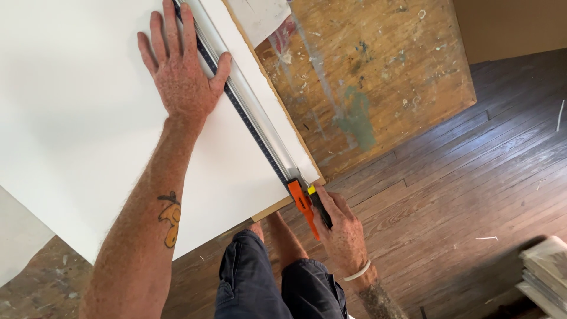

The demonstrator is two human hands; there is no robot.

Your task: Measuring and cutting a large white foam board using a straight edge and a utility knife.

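Note:
My left hand [180, 71] lies flat, fingers spread, on a large white board [77, 118], its thumb pressing against a long metal ruler [248, 118] that runs diagonally along the board's right side. My right hand [342, 230] grips an orange and black utility knife [307, 207] at the near end of the ruler, right at the board's edge. A narrow white strip of board [277, 112] lies to the right of the ruler.
The board rests on a paint-stained wooden table [378, 71]. Dark plank floor [472, 195] spreads to the right, with a stack of pale boards [546, 272] at the lower right. My legs in dark shorts [277, 283] stand below the table edge.

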